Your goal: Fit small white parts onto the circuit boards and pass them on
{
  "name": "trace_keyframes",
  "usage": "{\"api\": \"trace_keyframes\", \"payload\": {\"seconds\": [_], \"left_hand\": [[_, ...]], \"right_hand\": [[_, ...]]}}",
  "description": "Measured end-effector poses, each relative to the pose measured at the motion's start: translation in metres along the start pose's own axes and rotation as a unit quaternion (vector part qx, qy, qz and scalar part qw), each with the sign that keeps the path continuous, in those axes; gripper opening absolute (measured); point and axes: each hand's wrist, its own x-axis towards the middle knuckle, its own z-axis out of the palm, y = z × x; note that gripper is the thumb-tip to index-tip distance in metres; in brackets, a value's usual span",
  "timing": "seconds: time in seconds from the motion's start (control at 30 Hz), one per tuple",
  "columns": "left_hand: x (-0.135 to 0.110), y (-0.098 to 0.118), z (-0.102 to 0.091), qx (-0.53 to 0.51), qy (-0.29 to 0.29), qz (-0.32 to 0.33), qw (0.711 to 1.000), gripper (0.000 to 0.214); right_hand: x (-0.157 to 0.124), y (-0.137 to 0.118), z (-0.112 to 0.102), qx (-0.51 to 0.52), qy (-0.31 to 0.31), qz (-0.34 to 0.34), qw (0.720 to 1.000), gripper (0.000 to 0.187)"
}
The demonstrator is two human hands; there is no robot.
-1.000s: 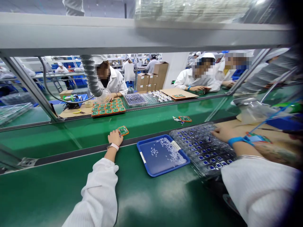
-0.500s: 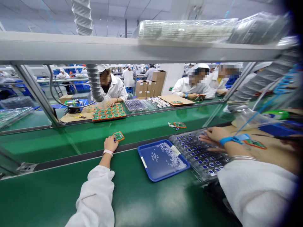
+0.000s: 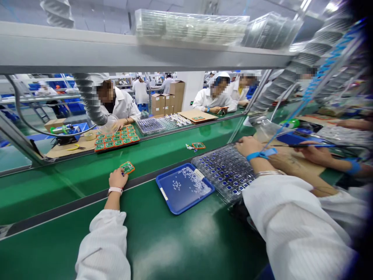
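Electronics factory, probably: green conveyor (image 3: 177, 249), circuit boards (image 3: 114, 139).

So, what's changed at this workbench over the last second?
The head camera turned right, sliding everything left in the picture. The right hand moved from over the middle of the clear tray of blue parts to its far corner, holding nothing visible. The left hand stayed at the orange-framed circuit board, and the blue tray stayed put.

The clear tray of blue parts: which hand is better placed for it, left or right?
Probably the right hand: it rests on the clear tray, while the left hand sits farther off at a green circuit board.
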Motion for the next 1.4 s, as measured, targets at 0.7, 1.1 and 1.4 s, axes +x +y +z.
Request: {"api": "trace_keyframes", "payload": {"seconds": [0.7, 1.1, 1.4], "left_hand": [[-0.001, -0.055, -0.032, -0.081, 0.026, -0.028, 0.996, 0.03], [-0.02, -0.046, -0.054, -0.221, 0.042, -0.034, 0.974, 0.026], [-0.031, -0.09, -0.076, -0.27, 0.029, -0.066, 0.96, 0.018]], "right_hand": [[0.006, -0.048, 0.051, 0.049, -0.2, -0.028, 0.978, 0.026], [0.012, -0.052, 0.06, 0.018, -0.234, -0.08, 0.969, 0.022], [0.02, -0.057, 0.058, 0.058, -0.239, -0.032, 0.969, 0.023]]}}
